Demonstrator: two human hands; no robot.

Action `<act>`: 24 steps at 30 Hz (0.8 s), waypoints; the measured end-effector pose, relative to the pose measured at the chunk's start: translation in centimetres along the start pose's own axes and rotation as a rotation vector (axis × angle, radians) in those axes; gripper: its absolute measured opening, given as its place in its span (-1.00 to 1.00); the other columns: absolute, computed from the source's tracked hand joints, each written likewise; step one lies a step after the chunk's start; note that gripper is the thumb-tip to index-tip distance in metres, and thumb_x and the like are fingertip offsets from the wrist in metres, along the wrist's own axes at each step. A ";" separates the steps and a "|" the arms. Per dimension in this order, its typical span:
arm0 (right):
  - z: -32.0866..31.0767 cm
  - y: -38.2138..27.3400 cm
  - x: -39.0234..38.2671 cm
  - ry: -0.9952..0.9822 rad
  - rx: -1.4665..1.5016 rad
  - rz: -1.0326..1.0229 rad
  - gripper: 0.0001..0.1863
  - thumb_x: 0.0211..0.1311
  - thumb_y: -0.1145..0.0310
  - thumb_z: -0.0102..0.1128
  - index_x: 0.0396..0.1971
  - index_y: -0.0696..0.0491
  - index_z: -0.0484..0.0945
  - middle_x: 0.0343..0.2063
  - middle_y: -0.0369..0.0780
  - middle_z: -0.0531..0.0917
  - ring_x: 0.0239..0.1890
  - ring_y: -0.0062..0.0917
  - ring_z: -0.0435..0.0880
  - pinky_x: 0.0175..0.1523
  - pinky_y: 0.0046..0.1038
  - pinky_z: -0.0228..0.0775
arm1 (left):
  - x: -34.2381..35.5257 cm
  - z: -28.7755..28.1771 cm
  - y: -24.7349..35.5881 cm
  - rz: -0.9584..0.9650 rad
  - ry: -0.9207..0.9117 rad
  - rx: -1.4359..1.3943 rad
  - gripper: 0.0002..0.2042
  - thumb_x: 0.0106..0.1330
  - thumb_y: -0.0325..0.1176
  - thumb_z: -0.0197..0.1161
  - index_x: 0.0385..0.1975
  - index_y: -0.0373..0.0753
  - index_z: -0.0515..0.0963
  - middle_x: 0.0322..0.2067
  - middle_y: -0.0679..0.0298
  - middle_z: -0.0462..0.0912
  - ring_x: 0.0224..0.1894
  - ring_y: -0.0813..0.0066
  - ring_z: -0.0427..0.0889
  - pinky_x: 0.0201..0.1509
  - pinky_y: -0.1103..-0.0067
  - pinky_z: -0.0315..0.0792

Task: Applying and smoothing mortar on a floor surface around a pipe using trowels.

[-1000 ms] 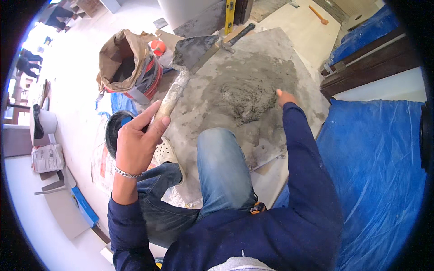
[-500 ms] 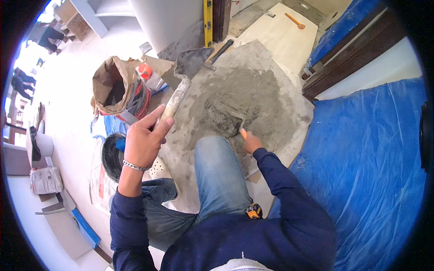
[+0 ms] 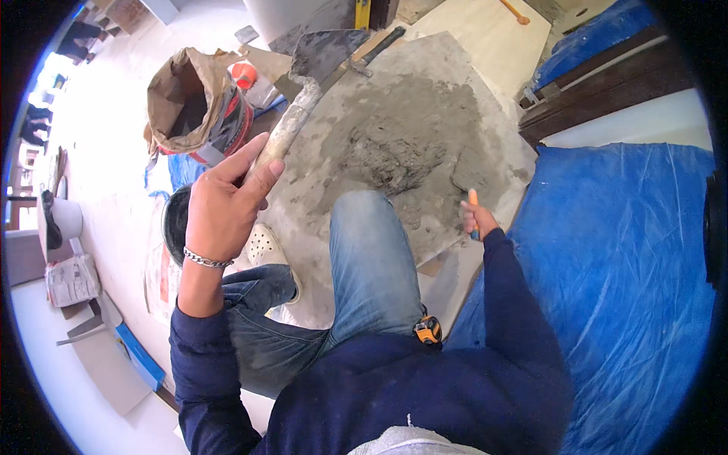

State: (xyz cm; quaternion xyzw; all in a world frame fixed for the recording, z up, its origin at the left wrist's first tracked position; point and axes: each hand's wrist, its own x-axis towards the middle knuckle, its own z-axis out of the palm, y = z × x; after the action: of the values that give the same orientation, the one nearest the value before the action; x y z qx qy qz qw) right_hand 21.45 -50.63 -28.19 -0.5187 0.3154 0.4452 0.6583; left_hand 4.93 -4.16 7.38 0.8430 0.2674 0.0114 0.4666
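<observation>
My left hand (image 3: 227, 201) is closed round the pale, mortar-crusted handle of a large trowel (image 3: 282, 135). Its wide grey blade points away from me, near a dark-handled hammer (image 3: 377, 51). Lower right, my right hand (image 3: 482, 220) grips the orange handle of a smaller trowel (image 3: 473, 197). That trowel's blade lies against the wet spread at the right part of the mortar (image 3: 394, 155). The mortar is heaped in the middle and smeared thin around, on a grey board (image 3: 436, 57) before my bent knee.
Left of the board stand an open paper bag in a bucket (image 3: 186, 106), an orange-capped bottle (image 3: 243, 74) and a black tub (image 3: 175, 224). Blue plastic sheeting (image 3: 599, 273) covers the right side. A pale panel (image 3: 485, 38) lies beyond, with an orange-handled tool (image 3: 516, 11).
My right hand has drawn the smaller trowel from the heap's middle to the right over the mortar. My left hand still holds the large trowel up; the whole view has shifted slightly.
</observation>
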 end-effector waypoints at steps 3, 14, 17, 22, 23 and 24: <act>3.5 -1.5 4.5 -0.161 -0.158 -0.086 -0.62 0.24 0.31 0.28 -0.57 -0.13 0.19 -0.77 -0.48 0.24 -0.82 -0.72 0.20 -0.71 -0.54 0.11 | -0.2 0.5 0.7 0.006 -0.014 -0.004 -0.52 0.30 -0.19 0.34 0.16 -0.28 0.51 -0.48 0.43 0.54 -0.51 0.70 0.44 -0.40 0.69 0.39; 16.9 3.3 2.4 0.321 -1.511 -0.629 -0.60 0.09 0.28 0.31 -0.20 0.17 0.36 -0.36 0.04 0.61 -0.21 0.00 0.60 -0.12 -0.17 0.45 | 0.8 1.6 -0.5 0.019 -0.007 0.016 -0.50 0.30 -0.17 0.34 0.17 -0.30 0.50 -0.51 0.41 0.54 -0.52 0.69 0.46 -0.42 0.67 0.41; 15.9 2.3 1.8 0.259 -1.463 -0.567 -0.56 0.07 0.22 0.30 -0.18 0.19 0.38 -0.22 0.11 0.62 -0.05 0.05 0.56 -0.01 -0.15 0.41 | 1.1 2.1 -0.2 0.039 -0.013 0.016 -0.51 0.30 -0.17 0.33 0.16 -0.29 0.51 -0.52 0.41 0.53 -0.52 0.70 0.46 -0.42 0.67 0.40; 12.8 2.0 -2.2 0.398 -1.208 -0.685 -0.57 0.14 0.20 0.23 -0.11 0.18 0.42 -0.21 0.10 0.62 -0.09 0.00 0.61 -0.03 -0.11 0.41 | -0.5 1.1 0.3 0.008 0.029 0.055 -0.53 0.28 -0.16 0.33 0.13 -0.25 0.54 -0.59 0.33 0.55 -0.58 0.67 0.49 -0.41 0.65 0.41; 9.4 2.2 -0.6 0.457 -1.116 -0.799 -0.61 0.14 0.17 0.25 -0.21 0.18 0.45 -0.27 0.08 0.63 -0.14 -0.04 0.63 -0.09 -0.16 0.43 | -0.7 1.1 0.6 0.001 0.034 0.025 -0.54 0.28 -0.18 0.33 0.13 -0.25 0.54 -0.59 0.34 0.55 -0.58 0.67 0.49 -0.41 0.65 0.41; 8.1 1.7 0.1 0.516 -1.173 -0.820 -0.62 0.15 0.16 0.24 -0.22 0.17 0.46 -0.34 0.04 0.63 -0.22 -0.07 0.64 -0.14 -0.17 0.44 | -1.0 0.8 0.3 -0.020 0.051 0.007 -0.54 0.28 -0.19 0.33 0.13 -0.26 0.54 -0.59 0.34 0.55 -0.57 0.68 0.49 -0.41 0.66 0.40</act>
State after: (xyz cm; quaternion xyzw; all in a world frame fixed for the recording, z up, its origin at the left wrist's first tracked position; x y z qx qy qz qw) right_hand 19.57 -42.71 -26.79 -0.9468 -0.0470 0.1245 0.2929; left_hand 4.47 -5.38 7.40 0.8414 0.2877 0.0273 0.4567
